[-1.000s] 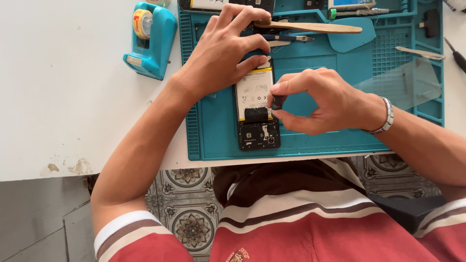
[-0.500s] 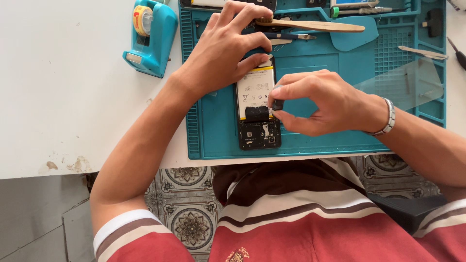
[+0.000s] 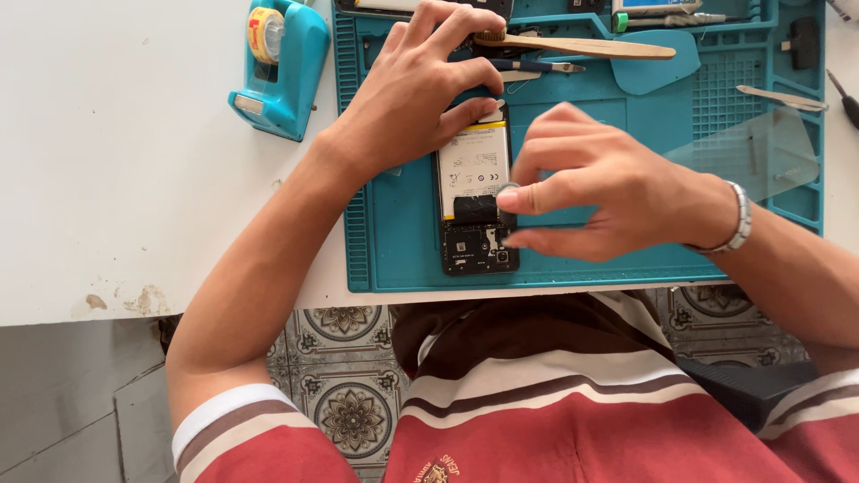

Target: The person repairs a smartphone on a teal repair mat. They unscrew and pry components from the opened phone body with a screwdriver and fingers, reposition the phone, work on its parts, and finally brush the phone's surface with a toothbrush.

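An opened phone [image 3: 475, 207] lies on the teal work mat [image 3: 394, 241], its pale battery and dark lower circuit board exposed. My left hand [image 3: 420, 85] presses flat on the phone's upper end, thumb on the battery's top edge. My right hand [image 3: 595, 188] pinches a small dark part [image 3: 508, 204] between thumb and forefinger at the phone's right edge, just beside a black strip across the battery's lower end. The hands hide the phone's top and part of its right side.
A teal tape dispenser [image 3: 277, 63] stands on the white table [image 3: 116, 161] at the left. A wooden-handled brush [image 3: 582, 45], tweezers [image 3: 532, 65], a blue plastic pick [image 3: 653, 67] and a clear sheet [image 3: 752, 152] lie on the mat's far and right side.
My right hand has turned slightly and kept its pinch on the small dark part at the phone's right edge. My left hand stays put on the phone.
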Motion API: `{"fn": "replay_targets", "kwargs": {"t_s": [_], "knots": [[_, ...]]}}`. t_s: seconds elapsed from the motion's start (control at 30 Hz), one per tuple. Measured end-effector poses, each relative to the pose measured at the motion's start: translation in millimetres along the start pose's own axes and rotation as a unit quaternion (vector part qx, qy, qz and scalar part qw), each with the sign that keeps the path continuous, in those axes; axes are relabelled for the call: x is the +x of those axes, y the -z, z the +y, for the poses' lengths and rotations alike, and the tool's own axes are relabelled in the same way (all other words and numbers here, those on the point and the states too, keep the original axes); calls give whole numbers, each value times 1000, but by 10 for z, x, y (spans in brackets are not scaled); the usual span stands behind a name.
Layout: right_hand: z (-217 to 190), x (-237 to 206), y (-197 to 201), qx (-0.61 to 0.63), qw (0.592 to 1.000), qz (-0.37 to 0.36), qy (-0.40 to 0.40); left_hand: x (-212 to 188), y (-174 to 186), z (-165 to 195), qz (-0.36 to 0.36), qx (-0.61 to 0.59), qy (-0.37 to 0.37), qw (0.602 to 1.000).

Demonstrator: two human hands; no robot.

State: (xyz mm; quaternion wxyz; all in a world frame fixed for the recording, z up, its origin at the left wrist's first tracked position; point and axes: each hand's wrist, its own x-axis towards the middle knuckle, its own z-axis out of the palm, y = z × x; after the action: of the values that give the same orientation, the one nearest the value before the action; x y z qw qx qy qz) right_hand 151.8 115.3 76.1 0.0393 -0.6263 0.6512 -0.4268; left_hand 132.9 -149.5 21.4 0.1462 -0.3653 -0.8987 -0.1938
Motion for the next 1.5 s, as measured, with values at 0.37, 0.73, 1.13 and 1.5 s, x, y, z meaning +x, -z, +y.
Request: {"fn": "replay_targets", "kwargs": {"t_s": [0.37, 0.73, 1.13, 1.5], "knots": [[40, -20, 195, 117, 991, -51, -39, -10, 28, 7, -6, 7, 3, 1000], [58, -35, 213, 168, 979, -87, -78, -16, 22, -5, -9, 6, 3, 1000], [54, -10, 210, 156, 987, -42, -11, -17, 20, -7, -7, 7, 1, 1000], [45, 11, 154, 118, 992, -23, -46, -11, 21, -4, -7, 5, 4, 1000]]}}
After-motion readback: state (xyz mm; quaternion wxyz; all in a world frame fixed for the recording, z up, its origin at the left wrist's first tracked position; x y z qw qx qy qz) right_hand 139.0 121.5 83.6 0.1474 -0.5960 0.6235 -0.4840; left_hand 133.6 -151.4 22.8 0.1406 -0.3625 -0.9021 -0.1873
